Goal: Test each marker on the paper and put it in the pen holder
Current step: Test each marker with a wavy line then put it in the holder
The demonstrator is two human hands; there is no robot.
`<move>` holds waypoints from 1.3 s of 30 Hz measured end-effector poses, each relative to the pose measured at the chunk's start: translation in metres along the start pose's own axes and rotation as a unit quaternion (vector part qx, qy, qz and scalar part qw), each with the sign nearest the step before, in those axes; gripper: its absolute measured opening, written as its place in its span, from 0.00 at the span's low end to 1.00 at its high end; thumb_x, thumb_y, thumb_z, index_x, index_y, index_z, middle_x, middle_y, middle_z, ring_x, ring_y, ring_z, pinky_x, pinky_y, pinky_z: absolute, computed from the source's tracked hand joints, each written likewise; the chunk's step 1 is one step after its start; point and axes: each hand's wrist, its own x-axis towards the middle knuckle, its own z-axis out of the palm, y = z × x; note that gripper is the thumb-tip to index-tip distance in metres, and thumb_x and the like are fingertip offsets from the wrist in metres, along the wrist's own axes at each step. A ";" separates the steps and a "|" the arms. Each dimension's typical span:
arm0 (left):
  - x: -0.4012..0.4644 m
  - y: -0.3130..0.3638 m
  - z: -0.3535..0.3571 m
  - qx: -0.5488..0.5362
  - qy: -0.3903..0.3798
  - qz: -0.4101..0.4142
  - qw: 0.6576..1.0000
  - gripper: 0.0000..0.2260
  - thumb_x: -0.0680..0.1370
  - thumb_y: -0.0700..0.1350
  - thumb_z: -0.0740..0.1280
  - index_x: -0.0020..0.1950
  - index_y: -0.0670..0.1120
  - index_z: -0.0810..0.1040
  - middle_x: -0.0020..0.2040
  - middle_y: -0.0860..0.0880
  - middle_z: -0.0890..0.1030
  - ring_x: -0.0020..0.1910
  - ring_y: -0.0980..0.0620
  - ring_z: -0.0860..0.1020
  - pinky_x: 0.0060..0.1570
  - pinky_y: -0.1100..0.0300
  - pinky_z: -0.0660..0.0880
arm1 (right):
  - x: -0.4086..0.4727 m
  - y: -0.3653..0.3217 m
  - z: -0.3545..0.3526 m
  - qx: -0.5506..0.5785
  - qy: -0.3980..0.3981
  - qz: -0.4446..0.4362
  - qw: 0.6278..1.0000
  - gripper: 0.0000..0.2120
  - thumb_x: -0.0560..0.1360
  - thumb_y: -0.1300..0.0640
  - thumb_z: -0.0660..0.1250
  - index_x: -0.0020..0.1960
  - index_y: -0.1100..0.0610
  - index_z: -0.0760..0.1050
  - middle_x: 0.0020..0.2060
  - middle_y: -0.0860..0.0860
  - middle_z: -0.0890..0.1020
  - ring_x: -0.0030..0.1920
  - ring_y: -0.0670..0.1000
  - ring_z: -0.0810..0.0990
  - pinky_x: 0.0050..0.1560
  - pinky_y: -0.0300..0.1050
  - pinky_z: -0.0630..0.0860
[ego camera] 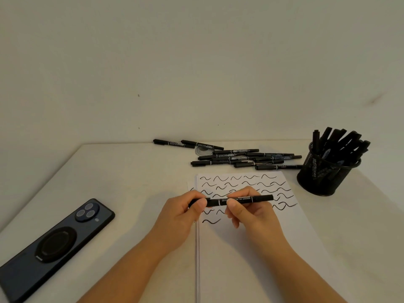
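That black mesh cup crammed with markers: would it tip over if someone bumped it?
Possibly. The pen holder looks like light wire mesh, and its markers stick out well above the rim and lean right, probably making it top-heavy. Its wide round base on the table should resist a gentle nudge.

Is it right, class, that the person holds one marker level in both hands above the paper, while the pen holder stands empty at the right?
Not quite. The head view shows the pen holder already packed with markers; the rest holds: both hands hold the marker level above the paper.

Home or office desk corner — white table [131, 171], bare wall [153, 62], phone [54, 239] (face down), mesh pen holder [319, 180]
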 end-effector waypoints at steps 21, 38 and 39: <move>0.039 0.061 0.043 0.131 0.021 0.135 0.982 0.05 0.76 0.53 0.56 0.43 0.61 0.69 0.38 0.62 0.78 0.35 0.57 0.76 0.37 0.57 0.74 | 0.017 -0.062 -0.051 -0.493 -0.070 -0.117 0.859 0.06 0.73 0.47 0.66 0.49 0.43 0.78 0.35 0.37 0.76 0.37 0.39 0.72 0.42 0.38 0.69; 0.163 0.037 0.066 0.366 -0.066 0.012 0.928 0.08 0.78 0.48 0.61 0.54 0.53 0.76 0.52 0.54 0.79 0.48 0.56 0.74 0.41 0.63 0.68 | 0.060 -0.135 -0.169 -0.294 0.264 -0.156 0.905 0.01 0.75 0.53 0.65 0.45 0.48 0.72 0.38 0.40 0.78 0.38 0.30 0.74 0.32 0.24 0.69; 0.167 0.033 0.068 0.384 -0.072 0.013 0.921 0.09 0.78 0.48 0.60 0.55 0.53 0.76 0.52 0.54 0.78 0.49 0.57 0.73 0.39 0.65 0.66 | 0.060 -0.132 -0.172 -0.298 0.268 -0.152 0.903 0.02 0.75 0.53 0.65 0.45 0.48 0.72 0.38 0.40 0.78 0.38 0.31 0.75 0.32 0.26 0.69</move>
